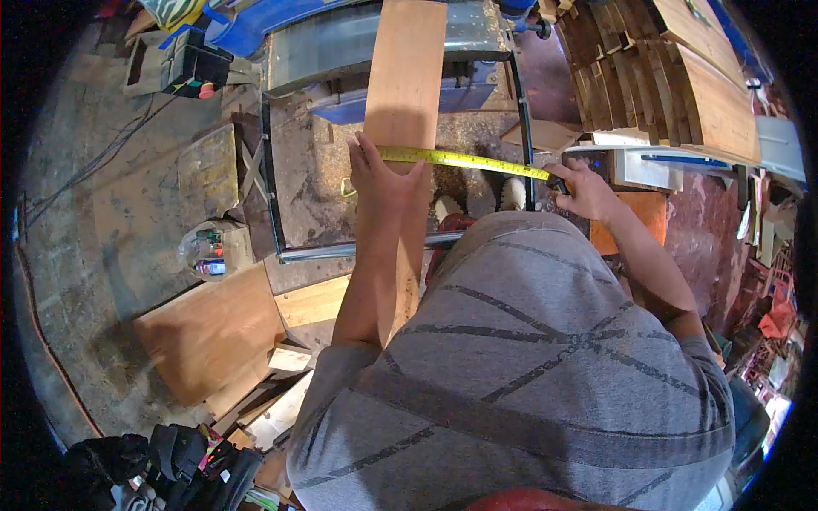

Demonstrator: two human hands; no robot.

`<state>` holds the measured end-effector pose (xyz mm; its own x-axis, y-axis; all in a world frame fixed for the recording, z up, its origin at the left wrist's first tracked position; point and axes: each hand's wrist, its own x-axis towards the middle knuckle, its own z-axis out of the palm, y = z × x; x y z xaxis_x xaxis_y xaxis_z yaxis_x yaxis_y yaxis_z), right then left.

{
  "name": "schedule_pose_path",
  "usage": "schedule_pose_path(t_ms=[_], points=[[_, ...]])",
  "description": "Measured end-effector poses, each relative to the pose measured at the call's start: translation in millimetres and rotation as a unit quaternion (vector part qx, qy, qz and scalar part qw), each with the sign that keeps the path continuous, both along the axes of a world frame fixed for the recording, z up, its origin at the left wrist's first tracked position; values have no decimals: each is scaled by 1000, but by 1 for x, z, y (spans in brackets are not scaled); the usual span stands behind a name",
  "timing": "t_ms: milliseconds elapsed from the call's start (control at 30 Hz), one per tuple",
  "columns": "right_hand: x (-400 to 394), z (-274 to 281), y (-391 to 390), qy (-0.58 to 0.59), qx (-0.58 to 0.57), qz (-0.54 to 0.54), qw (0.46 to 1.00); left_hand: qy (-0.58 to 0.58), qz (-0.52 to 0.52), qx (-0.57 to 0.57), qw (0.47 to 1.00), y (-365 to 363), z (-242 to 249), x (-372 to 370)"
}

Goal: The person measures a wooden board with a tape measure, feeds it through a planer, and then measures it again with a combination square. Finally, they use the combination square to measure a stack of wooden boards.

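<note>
A long wooden board (407, 85) runs away from me over the metal bed of a machine. Across its width lies the yellow blade of a tape measure (477, 162), stretched out to the right. My left hand (383, 179) grips the board's near part, fingers at its left edge and thumb at the right, pressing the blade's end there. To the right of the board, my right hand (586, 189) is closed around the dark tape measure case (556, 183), most of which the fingers hide.
Stacked planks (630, 77) stand at the right. The machine bed (315, 55) and its black frame (273, 187) surround the board. A plywood sheet (209, 332), a clear container with cans (213, 251) and black bags (175, 460) lie on the left floor.
</note>
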<state>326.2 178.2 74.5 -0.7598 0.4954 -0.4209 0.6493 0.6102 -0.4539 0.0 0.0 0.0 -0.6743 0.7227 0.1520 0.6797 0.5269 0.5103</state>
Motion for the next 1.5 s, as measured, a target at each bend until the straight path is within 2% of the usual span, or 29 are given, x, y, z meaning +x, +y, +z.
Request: schedule_pose_path(t_ms=[600,767,833,867,900,933,967,1033,1067,1133,1200,1233,1267,1300,1367,1400,1433,1500], points=[[1,0,0,-16,-3,5,1000,14,-6,10,1000,0,-1,-1],[5,-7,2,-7,-4,0,1000,-32,14,-40,999,2,9,1],[5,-4,4,-43,-39,-7,998,-51,9,-15,999,2,15,1],[8,-7,3,-13,-34,-3,999,-74,2,3,997,1,18,1],[-1,10,0,-23,-87,-49,995,-74,-8,36,997,-1,18,1],[5,-2,4,11,-84,-22,996,-67,-15,72,995,-4,14,-1],[8,-9,2,27,-85,-46,995,-78,-21,94,992,-8,-11,-9],[16,-36,7,70,-98,-38,992,-72,-13,127,989,-15,-24,-18],[14,-44,9,140,-137,-34,980,-102,-1,132,986,-16,-20,-16],[12,-49,10,129,-201,-77,968,-120,19,148,982,-21,-11,-23],[6,-43,11,120,-226,-111,960,-167,19,72,983,-30,-7,-31],[4,-37,10,92,-240,-144,956,-162,27,80,983,-37,-7,-32],[8,-47,16,151,-230,-84,958,-201,33,21,979,-45,-7,-33],[3,-39,17,153,-225,-79,959,-238,36,-39,970,-51,-6,-33],[-11,-8,3,125,-155,-99,975,-253,48,-43,965,-68,-3,-33],[-18,11,-2,163,-206,-92,961,-270,54,-54,960,-78,-2,-31],[-18,3,-1,162,-204,-104,960,-273,42,-58,959,-89,-22,-34],[-8,-23,3,216,-164,-115,956,-291,3,17,957,-100,-82,-41]])
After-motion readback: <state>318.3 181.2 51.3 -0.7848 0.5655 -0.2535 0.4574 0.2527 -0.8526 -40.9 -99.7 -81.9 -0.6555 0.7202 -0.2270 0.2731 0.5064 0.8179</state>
